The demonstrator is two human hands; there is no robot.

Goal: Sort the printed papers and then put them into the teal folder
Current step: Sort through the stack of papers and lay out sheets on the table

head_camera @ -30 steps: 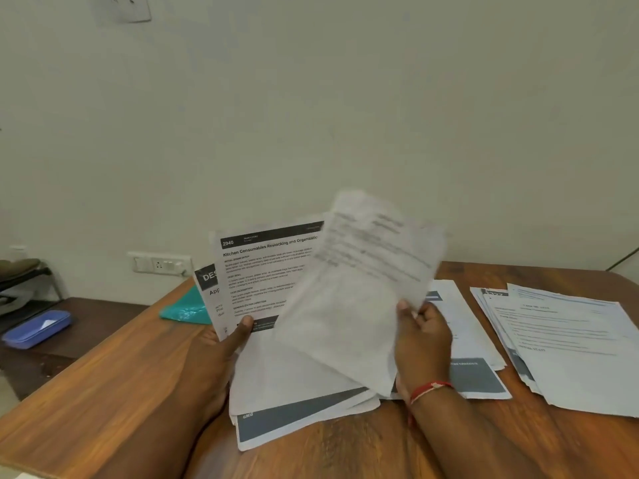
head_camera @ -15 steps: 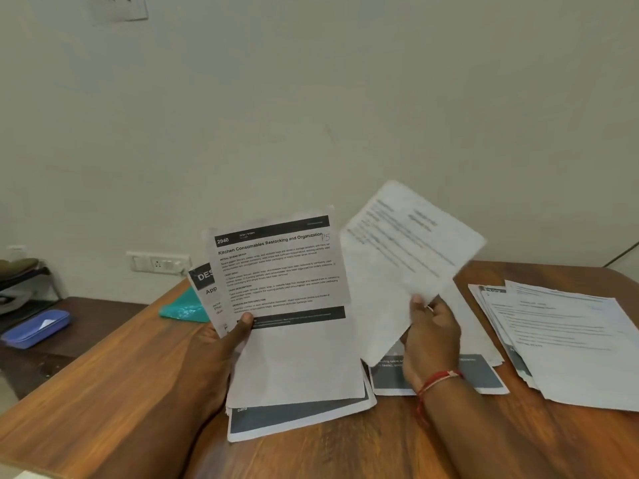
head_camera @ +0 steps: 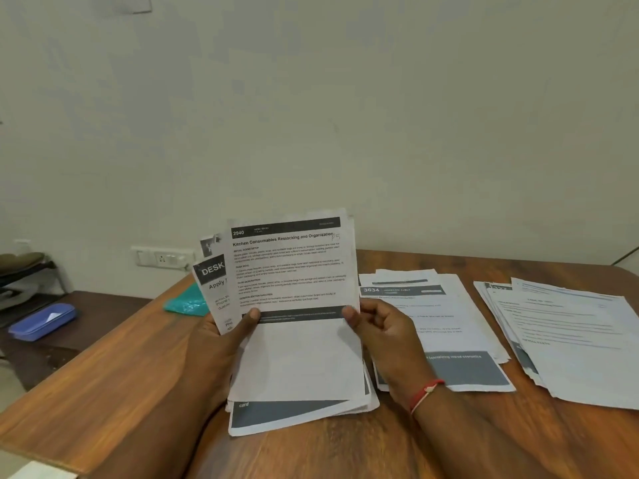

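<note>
Held upright over the wooden table (head_camera: 103, 392): stack of printed papers (head_camera: 294, 326), left hand (head_camera: 221, 344) and right hand (head_camera: 383, 337) pinching its side edges, thumbs on front. Teal folder (head_camera: 185, 302) far left, behind stack. Two paper piles (head_camera: 449, 326) (head_camera: 570, 337) lying right.

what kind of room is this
Probably a small office or study: a wooden desk against a plain wall, piles of printed papers on it, a wall socket at desk level, and a blue case on a side table.
</note>
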